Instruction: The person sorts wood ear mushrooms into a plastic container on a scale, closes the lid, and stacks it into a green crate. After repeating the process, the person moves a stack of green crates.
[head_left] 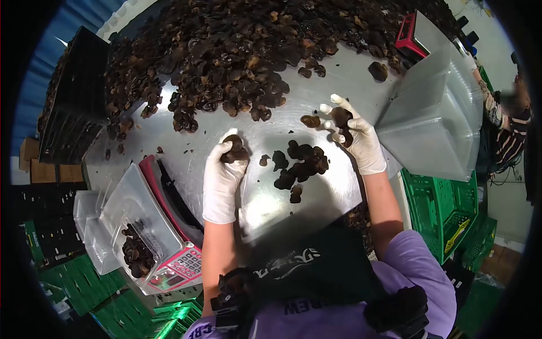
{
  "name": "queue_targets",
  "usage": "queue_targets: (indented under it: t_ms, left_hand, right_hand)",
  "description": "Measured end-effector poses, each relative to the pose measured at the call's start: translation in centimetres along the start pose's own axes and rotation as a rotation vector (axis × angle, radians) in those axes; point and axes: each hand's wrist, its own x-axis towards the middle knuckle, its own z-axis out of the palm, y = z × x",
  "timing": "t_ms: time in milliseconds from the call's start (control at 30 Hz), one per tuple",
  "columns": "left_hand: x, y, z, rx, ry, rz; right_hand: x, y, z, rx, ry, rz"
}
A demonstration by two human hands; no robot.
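My left hand [224,175], in a white glove, grips a few dark brown wood ear mushrooms [235,151] between thumb and fingers. Across from it, my right hand [361,140], also gloved, has its fingers curled around more wood ear mushrooms [341,118] lying against the palm. Just left of its fingertips a single brown mushroom [310,121] rests on the metal table [265,217]. Between and below both hands lies a small loose pile of wood ear mushrooms [305,161].
A large heap of mushrooms [226,62] covers the far table. At left, a pink scale [183,265] carries a clear plastic box [132,198] containing mushrooms. Stacked clear boxes [435,113] stand at right, near another red scale [411,37]. Green crates [440,209] and a person [511,121] are beyond.
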Motion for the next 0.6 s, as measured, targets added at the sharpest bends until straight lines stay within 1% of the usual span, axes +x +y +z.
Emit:
queue_targets:
  t_ms: [67, 100, 133, 200, 233, 267, 300, 333, 367, 400, 467, 500, 533, 600]
  left_hand:
    - [-1.7, -0.4, 1.0, -0.008, 0.018, -0.008]
    - [-2.0, -0.5, 1.1, -0.014, 0.028, -0.009]
    - [-2.3, -0.6, 1.3, -0.020, 0.038, -0.011]
    - [-2.4, -0.8, 1.3, 0.127, 0.047, -0.038]
    - [-2.1, -1.3, 0.9, 0.317, -0.028, 0.023]
    - [-3.0, -1.6, 3.0, 0.610, -0.055, 0.101]
    - [-2.8, -2.6, 3.3, 0.793, -0.037, 0.162]
    - [-2.6, -3.5, 3.4, 0.975, -0.017, 0.223]
    - [-2.5, -4.2, 3.6, 1.217, 0.033, 0.264]
    - [-2.1, -4.9, 3.4, 1.520, 0.023, 0.418]
    - [-2.7, -5.3, 5.3, 1.875, 0.010, 0.457]
    - [-2.5, -5.7, 5.9, 2.061, 0.094, 0.412]
    - [-2.2, -6.0, 6.1, 2.055, 0.098, 0.415]
    - [-1.4, -6.4, 6.0, 2.255, 0.125, 0.239]
  right_hand:
    - [-0.1, 0.3, 0.1, 0.087, -0.019, 0.007]
    - [0.0, 0.3, 0.1, -0.032, -0.042, 0.015]
    - [0.0, 0.0, 1.0, -0.277, 0.057, 0.094]
    - [-0.1, 1.1, 3.6, -0.961, 0.174, 0.134]
    - [-0.4, 1.5, 4.5, -1.159, 0.166, 0.120]
    - [-0.7, 1.9, 5.5, -1.365, 0.164, 0.107]
    - [-1.0, 2.2, 6.4, -1.564, 0.167, 0.093]
    - [-1.0, 2.5, 6.5, -1.760, 0.099, 0.029]
    - [-1.0, 3.0, 6.0, -1.875, 0.072, 0.034]
    - [-1.1, 3.5, 5.5, -1.879, 0.070, 0.029]
    - [-1.3, 3.8, 4.7, -1.877, 0.140, -0.122]
    - [-1.5, 3.5, 4.7, -1.753, 0.189, -0.074]
    - [-2.0, 2.5, 6.6, -1.468, 0.256, 0.061]
    - [-2.5, 2.4, 6.3, -0.873, 0.293, 0.111]
